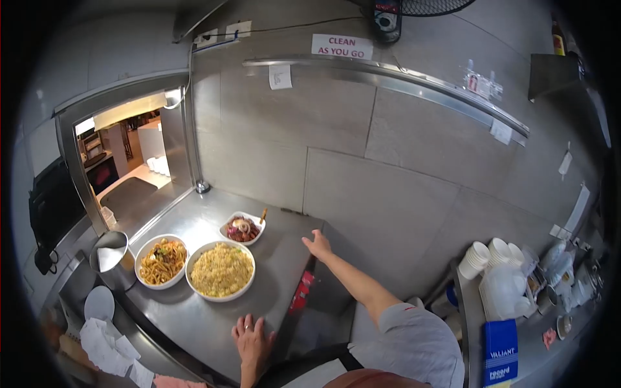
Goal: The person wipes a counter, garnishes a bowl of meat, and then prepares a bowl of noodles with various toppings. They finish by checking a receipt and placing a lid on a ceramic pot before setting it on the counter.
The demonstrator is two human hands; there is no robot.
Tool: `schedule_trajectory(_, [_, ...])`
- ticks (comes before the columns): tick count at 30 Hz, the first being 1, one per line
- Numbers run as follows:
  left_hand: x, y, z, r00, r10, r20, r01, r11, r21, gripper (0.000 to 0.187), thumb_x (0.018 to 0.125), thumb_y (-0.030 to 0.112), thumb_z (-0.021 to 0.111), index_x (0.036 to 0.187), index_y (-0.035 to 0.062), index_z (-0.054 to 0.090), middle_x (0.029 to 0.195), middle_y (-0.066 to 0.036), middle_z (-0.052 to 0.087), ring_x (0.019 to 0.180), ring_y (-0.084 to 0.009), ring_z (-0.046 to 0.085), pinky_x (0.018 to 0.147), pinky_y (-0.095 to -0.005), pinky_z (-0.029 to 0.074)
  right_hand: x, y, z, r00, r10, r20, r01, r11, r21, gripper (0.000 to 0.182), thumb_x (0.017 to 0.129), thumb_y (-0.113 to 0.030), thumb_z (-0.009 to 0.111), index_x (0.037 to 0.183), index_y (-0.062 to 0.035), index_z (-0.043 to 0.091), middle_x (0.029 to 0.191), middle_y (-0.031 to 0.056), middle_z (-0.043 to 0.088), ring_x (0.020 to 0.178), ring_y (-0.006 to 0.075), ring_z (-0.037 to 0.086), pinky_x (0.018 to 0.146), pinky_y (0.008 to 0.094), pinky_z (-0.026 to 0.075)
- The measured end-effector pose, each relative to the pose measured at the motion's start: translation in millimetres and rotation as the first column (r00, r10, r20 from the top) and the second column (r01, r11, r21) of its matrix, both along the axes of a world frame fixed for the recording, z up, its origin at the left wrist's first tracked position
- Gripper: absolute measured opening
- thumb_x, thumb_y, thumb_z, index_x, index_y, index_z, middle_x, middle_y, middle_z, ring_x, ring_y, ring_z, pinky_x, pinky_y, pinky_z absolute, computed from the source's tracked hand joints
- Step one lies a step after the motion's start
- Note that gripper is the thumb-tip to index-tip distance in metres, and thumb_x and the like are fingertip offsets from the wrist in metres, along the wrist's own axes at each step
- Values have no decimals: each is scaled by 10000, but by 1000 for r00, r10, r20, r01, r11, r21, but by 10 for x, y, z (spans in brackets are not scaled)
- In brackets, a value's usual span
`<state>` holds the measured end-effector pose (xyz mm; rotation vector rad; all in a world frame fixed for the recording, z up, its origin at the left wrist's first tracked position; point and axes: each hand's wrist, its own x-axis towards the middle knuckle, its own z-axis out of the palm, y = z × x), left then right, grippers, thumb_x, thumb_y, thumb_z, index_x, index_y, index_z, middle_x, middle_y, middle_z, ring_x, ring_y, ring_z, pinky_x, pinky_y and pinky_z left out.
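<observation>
My left hand (253,341) rests palm down on the steel counter (194,326), fingers spread, in front of a large white bowl of fried rice (222,270). Beyond the counter's right edge, my right hand (317,246) reaches out with its fingers apart and nothing visible in it. To the left of the rice is a white bowl of noodles (163,262). Behind the rice stands a smaller white dish of dark meat with onion rings (242,228); a brown stick-like piece rises from its right side. Neither hand touches a dish.
A metal pitcher (115,260) stands left of the noodles, near a pass-through window (129,174). Paper slips (107,343) lie at the lower left. On a right-hand shelf are stacked cups (475,258) and a blue record book (501,352). A tiled wall (381,194) rises behind.
</observation>
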<state>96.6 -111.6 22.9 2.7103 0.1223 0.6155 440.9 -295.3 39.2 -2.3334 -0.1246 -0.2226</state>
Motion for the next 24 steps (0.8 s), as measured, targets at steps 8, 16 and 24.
schedule_trajectory(8, [-178,-132,18,968,-122,-219,173,958,230,903,619,397,739,1365,118,312,1432,-155,248,1319,-412,185,1009,-621,176,-900,-1265,-783,888,-177,-425,196,981,2,496,784,-461,610,1088,-83,506,923,72,594,726,183,564,632,370,477])
schedule_trajectory(16, [-199,-115,98,931,-169,-324,240,951,194,986,576,431,766,1386,142,284,1449,-110,231,1327,-387,180,1015,-610,188,-1236,-2343,-1396,601,5,-799,399,864,305,381,812,-437,610,1043,-150,514,869,57,569,709,172,556,576,361,452])
schedule_trajectory(24, [-171,-72,30,933,-206,-294,241,967,88,919,633,395,738,1389,147,280,1450,-132,233,1337,-394,153,1024,-600,179,-1226,-1642,-1006,714,266,-648,258,760,596,227,889,-274,549,1057,-121,535,817,43,612,642,123,575,522,244,440])
